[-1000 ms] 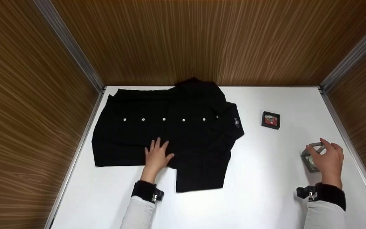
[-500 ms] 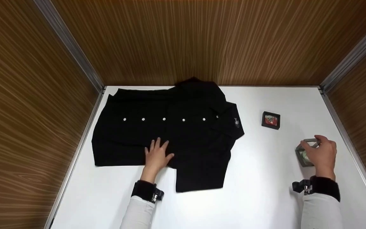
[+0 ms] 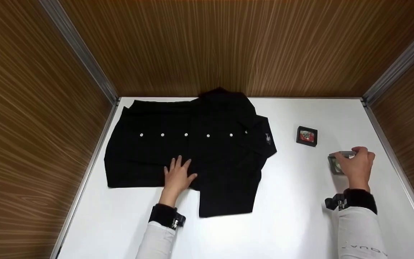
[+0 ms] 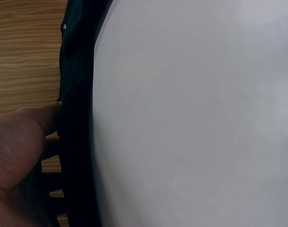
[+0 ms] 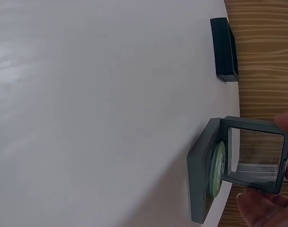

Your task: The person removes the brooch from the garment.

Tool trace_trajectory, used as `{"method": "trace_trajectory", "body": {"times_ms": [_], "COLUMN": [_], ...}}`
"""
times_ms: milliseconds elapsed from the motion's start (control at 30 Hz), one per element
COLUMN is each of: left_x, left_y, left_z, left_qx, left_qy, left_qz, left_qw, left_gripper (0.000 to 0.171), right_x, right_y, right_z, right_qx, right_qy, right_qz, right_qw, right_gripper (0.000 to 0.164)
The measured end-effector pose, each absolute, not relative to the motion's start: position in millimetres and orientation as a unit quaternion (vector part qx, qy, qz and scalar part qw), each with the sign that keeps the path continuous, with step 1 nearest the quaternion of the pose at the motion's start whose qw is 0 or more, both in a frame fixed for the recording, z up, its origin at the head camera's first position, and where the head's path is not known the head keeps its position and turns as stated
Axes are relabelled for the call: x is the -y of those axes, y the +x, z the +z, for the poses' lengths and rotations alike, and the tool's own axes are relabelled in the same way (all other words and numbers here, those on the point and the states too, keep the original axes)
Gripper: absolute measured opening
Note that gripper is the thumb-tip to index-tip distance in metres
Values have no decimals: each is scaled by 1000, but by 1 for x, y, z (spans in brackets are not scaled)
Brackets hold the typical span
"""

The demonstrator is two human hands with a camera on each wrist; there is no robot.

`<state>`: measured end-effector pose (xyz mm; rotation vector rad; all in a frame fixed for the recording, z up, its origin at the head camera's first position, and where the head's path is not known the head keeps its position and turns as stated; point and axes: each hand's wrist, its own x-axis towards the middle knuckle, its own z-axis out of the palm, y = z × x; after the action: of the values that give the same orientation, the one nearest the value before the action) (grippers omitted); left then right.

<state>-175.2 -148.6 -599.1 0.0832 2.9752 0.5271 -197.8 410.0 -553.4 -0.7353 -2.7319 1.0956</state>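
A black short-sleeved button-up shirt lies spread flat on the table at left and centre, its collar to the right. On its lower edge rests my left hand, fingers straight and spread. Over at the right, my right hand pinches the clear-windowed lid of a small grey hinged display case. In the right wrist view the lid stands swung away from the base, in which a round pale-green disc sits. Whether the base touches the table, I cannot tell.
A small black box with a red picture or item inside lies behind the grey case. Wood-grain walls enclose the white table at the back and both sides.
My right hand has moved left and away from me, carrying the open grey case closer to the black box. The left hand and the shirt stay in place.
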Motion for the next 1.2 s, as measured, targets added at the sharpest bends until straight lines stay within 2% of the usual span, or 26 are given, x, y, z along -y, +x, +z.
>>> {"method": "trace_trajectory", "body": {"times_ms": [333, 567, 900, 1200], "left_x": [148, 148, 148, 147], "left_y": [-174, -175, -174, -175], "left_z": [-597, -597, -598, -598], "left_qx": [-983, -983, -983, -983], "left_qy": [26, 27, 27, 25], "left_qz": [172, 172, 171, 170], "left_qw": [55, 57, 56, 60], "left_gripper": [64, 64, 63, 64], "right_x": [-411, -410, -411, -414], "right_y": [-188, -181, -177, -176], "right_z": [-557, -563, -566, -565], "right_qx": [901, 906, 908, 904], "right_qy": [-253, -252, -259, -280], "right_qz": [350, 338, 328, 324], "right_qw": [33, 27, 19, -3], "right_gripper": [68, 59, 62, 84]}}
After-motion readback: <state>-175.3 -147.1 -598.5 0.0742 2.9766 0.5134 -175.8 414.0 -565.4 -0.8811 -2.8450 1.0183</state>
